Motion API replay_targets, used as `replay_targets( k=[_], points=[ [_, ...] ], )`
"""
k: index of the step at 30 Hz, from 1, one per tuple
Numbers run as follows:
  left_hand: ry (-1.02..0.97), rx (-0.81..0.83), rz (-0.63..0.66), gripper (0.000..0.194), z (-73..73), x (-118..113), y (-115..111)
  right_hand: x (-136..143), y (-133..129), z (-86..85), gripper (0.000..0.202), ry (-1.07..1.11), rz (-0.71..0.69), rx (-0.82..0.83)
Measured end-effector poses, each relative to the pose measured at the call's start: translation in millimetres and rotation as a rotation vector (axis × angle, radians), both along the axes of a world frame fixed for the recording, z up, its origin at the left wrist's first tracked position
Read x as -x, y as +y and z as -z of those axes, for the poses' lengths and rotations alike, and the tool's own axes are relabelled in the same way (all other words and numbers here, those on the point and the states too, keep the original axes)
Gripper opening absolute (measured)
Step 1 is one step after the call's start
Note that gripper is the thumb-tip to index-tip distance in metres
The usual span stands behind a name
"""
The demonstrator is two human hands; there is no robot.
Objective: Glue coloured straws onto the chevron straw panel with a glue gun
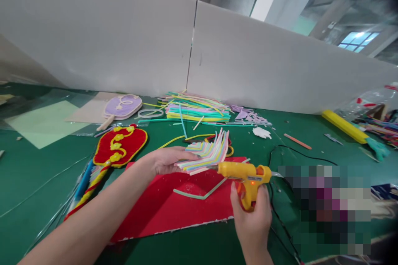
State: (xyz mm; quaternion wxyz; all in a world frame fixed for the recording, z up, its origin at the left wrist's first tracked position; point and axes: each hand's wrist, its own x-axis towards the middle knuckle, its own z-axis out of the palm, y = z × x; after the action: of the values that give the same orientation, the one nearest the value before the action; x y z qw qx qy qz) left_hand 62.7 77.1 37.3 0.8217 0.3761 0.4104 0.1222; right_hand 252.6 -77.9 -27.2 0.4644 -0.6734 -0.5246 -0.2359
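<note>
My left hand point(169, 159) is closed on a bundle of bent pastel pipe cleaners point(207, 153), laid side by side in pink, yellow, blue and white. In my right hand point(251, 219) is a yellow hot glue gun point(241, 170), its small orange light lit and a clear glue stick at its back. The nozzle points left and reaches the lower edge of the bundle; whether it touches, I cannot tell. Below lies a bent pale green pipe cleaner point(192, 195) on a red board point(161, 215).
A red fan with yellow flowers point(121, 145) lies left, a lilac fan point(122, 106) behind it. A pile of pipe cleaners point(197, 112) sits against the white partition point(248, 58). A black cord point(306, 147) runs right. Further right is a yellow bundle point(343, 126).
</note>
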Motion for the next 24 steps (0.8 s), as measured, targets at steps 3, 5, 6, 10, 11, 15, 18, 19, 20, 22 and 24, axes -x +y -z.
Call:
replay_targets(
  k=[3,5,6,10,11,15,18,19,20,22,24],
  points=[
    [-0.018,0.026,-0.008,0.031,-0.3,0.4,0.7,1.9,0.2,1.4,0.044,-0.084,-0.026,-0.020],
    [-0.023,0.042,-0.019,0.033,-0.3,0.3,0.9,1.7,0.0,0.9,0.043,-0.084,-0.022,-0.013],
    [-0.027,0.048,-0.022,0.033,-0.2,0.2,0.8,1.5,0.0,0.8,0.042,-0.079,-0.021,-0.005],
    [-0.061,0.044,0.002,0.032,-0.4,-0.1,-1.0,1.3,0.3,2.1,0.043,-0.055,-0.038,0.020],
    [-0.068,0.042,0.011,0.032,-0.4,0.2,-1.4,1.4,0.3,2.5,0.043,-0.047,-0.043,0.029],
    [-0.098,0.050,0.037,0.038,-1.4,2.0,-1.9,1.7,-0.5,2.7,0.041,-0.015,-0.056,0.059],
    [-0.106,0.049,0.023,0.039,-3.3,2.3,-2.3,0.9,-1.1,2.3,0.041,-0.014,-0.061,0.061],
    [-0.104,0.049,0.018,0.039,-4.0,2.1,-2.6,0.6,-1.2,2.3,0.041,-0.018,-0.066,0.060],
    [-0.102,0.048,0.015,0.040,-4.7,1.8,-2.9,0.3,-1.3,2.2,0.040,-0.023,-0.070,0.055],
    [-0.103,0.046,0.016,0.042,-5.4,1.4,-3.4,-0.2,-1.3,2.2,0.040,-0.035,-0.073,0.053],
    [-0.106,0.042,0.017,0.043,-5.0,1.4,-3.3,-0.3,-1.3,2.2,0.040,-0.044,-0.065,0.051]
  ],
)
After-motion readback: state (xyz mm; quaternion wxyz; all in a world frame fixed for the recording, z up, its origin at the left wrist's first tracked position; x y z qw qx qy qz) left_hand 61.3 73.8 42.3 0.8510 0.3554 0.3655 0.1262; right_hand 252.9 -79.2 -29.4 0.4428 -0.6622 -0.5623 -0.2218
